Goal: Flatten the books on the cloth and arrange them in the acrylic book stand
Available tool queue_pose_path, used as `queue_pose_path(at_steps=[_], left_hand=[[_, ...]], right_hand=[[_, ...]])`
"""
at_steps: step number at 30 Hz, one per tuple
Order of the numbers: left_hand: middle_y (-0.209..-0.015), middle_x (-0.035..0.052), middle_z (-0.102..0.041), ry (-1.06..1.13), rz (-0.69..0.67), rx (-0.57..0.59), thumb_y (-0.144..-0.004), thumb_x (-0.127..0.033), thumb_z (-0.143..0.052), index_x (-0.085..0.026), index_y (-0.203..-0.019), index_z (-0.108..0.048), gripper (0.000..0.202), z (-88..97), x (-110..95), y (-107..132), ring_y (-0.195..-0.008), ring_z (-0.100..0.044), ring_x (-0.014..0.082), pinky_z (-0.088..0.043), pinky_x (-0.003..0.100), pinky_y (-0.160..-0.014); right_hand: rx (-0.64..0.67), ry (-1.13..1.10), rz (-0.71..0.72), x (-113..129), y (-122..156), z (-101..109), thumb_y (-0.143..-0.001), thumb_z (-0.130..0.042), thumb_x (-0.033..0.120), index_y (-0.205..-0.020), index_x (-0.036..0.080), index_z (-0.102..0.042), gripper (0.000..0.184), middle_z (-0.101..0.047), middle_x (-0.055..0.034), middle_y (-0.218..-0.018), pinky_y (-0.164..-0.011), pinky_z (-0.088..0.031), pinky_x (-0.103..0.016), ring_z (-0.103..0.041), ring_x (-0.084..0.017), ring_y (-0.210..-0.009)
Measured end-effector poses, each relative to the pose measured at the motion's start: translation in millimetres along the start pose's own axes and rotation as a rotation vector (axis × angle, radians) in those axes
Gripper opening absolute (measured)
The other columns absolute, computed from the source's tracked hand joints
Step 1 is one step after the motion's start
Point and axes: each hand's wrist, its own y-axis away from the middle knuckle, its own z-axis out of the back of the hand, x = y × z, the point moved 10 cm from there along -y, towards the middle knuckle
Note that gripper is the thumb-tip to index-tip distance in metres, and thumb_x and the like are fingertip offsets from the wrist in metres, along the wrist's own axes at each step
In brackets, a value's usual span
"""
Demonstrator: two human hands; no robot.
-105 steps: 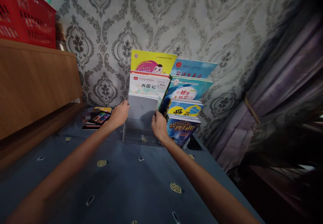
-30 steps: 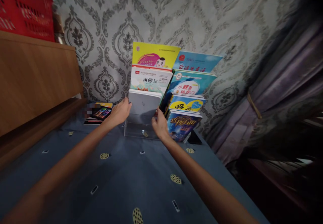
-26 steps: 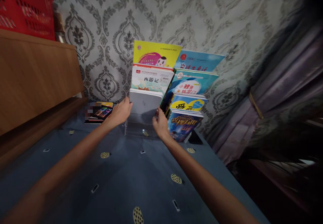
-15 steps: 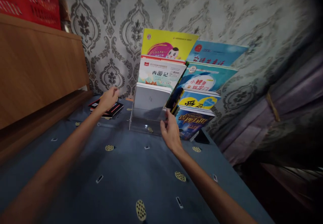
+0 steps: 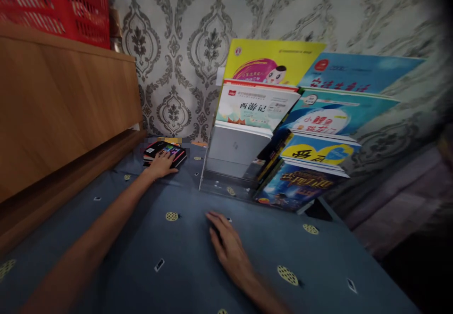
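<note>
My left hand [image 5: 162, 165] lies with fingers spread on a small stack of dark-covered books [image 5: 151, 150], close to the wall. Fingers apart and holding nothing, my right hand [image 5: 229, 250] is over the blue patterned cloth [image 5: 198, 257]. Beyond it stands a clear book rack [image 5: 212, 180] with two columns of books. A grey book [image 5: 235, 146] is at the front of its left column, below a white one [image 5: 255, 106] and a yellow one [image 5: 272, 52]. The right column has a dark blue book [image 5: 300, 186] in front, with blue and teal books behind.
A wooden cabinet [image 5: 67, 106] runs along the left side, with a red plastic basket [image 5: 85, 17] on top. Patterned wallpaper [image 5: 173, 78] rises behind the rack. A dark flat object [image 5: 318, 210] lies beside the rack's right end.
My left hand has come down onto the dark books. My right hand has left the rack's front and moved back toward me. The view has shifted left and closer.
</note>
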Motion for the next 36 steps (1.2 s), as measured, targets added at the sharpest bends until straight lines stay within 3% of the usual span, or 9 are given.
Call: queue_pose_path(at_steps=[4, 9, 19, 26, 32, 36], left_hand=[[-0.150, 0.0252, -0.048, -0.060, -0.023, -0.075, -0.100, -0.046, -0.047, -0.011, -0.148, -0.044, 0.059, 3.5, -6.0, 5.3, -0.142, -0.042, 0.0371, -0.030, 0.051, -0.116], [-0.142, 0.0254, -0.056, -0.135, -0.086, -0.102, -0.103, -0.042, -0.040, -0.007, -0.145, -0.047, 0.055, 10.9, -20.0, 28.6, -0.137, -0.048, 0.0363, -0.033, 0.048, -0.114], [-0.142, 0.0249, -0.057, -0.241, -0.222, 0.019, -0.105, -0.042, -0.039, -0.007, -0.142, -0.050, 0.052, 9.3, -56.6, 98.6, -0.135, -0.053, 0.0341, -0.040, 0.045, -0.111], [-0.129, 0.0208, -0.066, -0.241, -0.244, 0.120, -0.106, -0.042, -0.035, -0.012, -0.131, -0.058, 0.046, 28.0, -76.8, 128.2, -0.117, -0.067, 0.0311, -0.051, 0.040, -0.095], [-0.109, 0.0225, -0.072, -0.295, -0.244, 0.191, -0.106, -0.043, -0.037, -0.005, -0.130, -0.059, 0.050, 41.3, -119.2, 150.2, -0.104, -0.071, 0.0338, -0.054, 0.042, -0.088], [-0.115, 0.0260, -0.070, -0.324, -0.253, 0.211, -0.106, -0.042, -0.037, -0.002, -0.136, -0.055, 0.053, 46.4, -153.4, 169.4, -0.108, -0.070, 0.0353, -0.055, 0.043, -0.087]], right_hand=[[0.022, -0.030, 0.014, -1.3, -0.7, 6.5, -0.100, -0.044, 0.028, -0.130, 0.025, -0.065, 0.037, -0.067, -0.0114, -0.133, -0.107, -0.052, -0.051, -0.063, -0.027, -0.125], [0.042, -0.012, 0.023, 7.8, -5.3, 9.7, -0.099, -0.046, 0.026, -0.128, 0.023, -0.067, 0.035, -0.068, -0.0116, -0.132, -0.108, -0.051, -0.049, -0.064, -0.026, -0.124], [0.033, 0.056, 0.116, 20.2, -5.9, 7.7, -0.098, -0.044, 0.019, -0.121, 0.019, -0.068, 0.033, -0.068, -0.0142, -0.128, -0.104, -0.054, -0.048, -0.065, -0.025, -0.120], [0.044, 0.073, 0.137, 25.1, -7.6, 6.7, -0.097, -0.046, 0.016, -0.118, 0.020, -0.069, 0.031, -0.069, -0.0126, -0.125, -0.103, -0.054, -0.045, -0.066, -0.023, -0.118], [0.004, 0.062, 0.118, 26.3, -8.7, 10.6, -0.096, -0.046, 0.014, -0.118, 0.018, -0.069, 0.032, -0.071, -0.0124, -0.121, -0.101, -0.055, -0.045, -0.067, -0.023, -0.113], [-0.078, 0.023, 0.114, 27.1, -8.2, 20.7, -0.097, -0.044, 0.014, -0.120, 0.017, -0.068, 0.033, -0.070, -0.0133, -0.121, -0.102, -0.053, -0.046, -0.066, -0.023, -0.114]])
